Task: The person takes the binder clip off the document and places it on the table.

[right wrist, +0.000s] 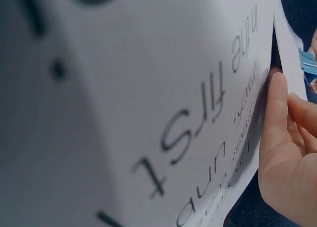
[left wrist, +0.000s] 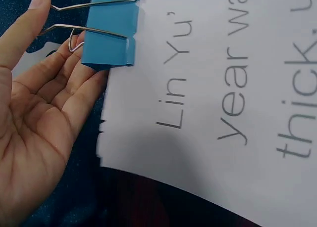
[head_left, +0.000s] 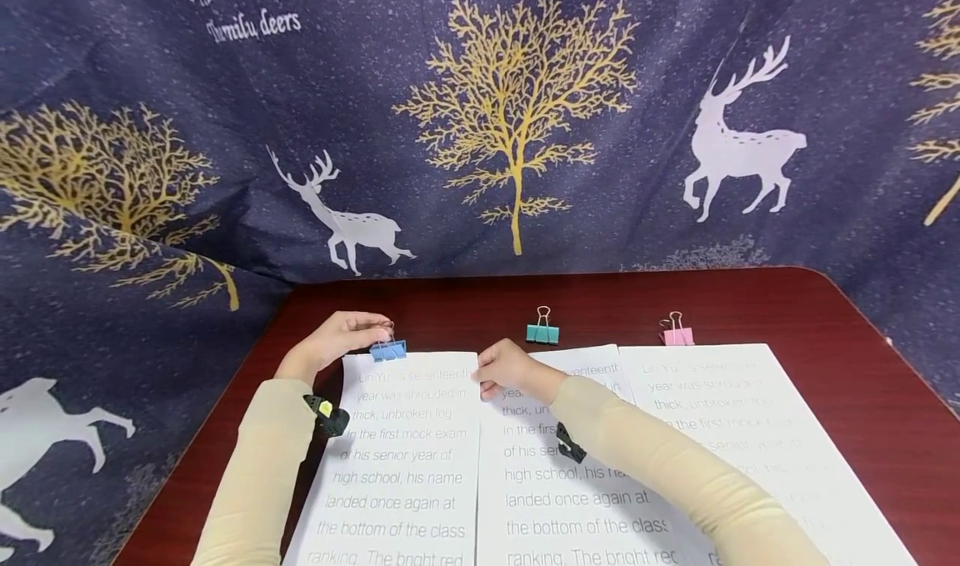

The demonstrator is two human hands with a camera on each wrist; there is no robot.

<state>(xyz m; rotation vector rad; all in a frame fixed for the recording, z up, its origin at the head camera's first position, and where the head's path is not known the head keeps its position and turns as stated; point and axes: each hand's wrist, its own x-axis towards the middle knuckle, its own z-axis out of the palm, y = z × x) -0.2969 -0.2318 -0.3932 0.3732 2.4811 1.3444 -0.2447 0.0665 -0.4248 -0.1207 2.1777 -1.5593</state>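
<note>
My left hand (head_left: 333,343) pinches the wire handles of a blue binder clip (head_left: 388,351) at the top edge of the left printed sheet (head_left: 405,458), near its left corner. In the left wrist view the thumb lies at one handle, the other fingers are behind, and the clip's blue body (left wrist: 110,31) overlaps the paper's edge. My right hand (head_left: 512,368) pinches the same sheet's upper right corner with thumb and curled fingers. Its forearm crosses over the middle printed sheet (head_left: 570,516).
A green binder clip (head_left: 542,333) stands behind the middle sheet, and a pink binder clip (head_left: 678,336) behind the right sheet (head_left: 750,433). All lie on a dark red table (head_left: 450,308). A blue curtain (head_left: 600,216) with deer and trees hangs behind it.
</note>
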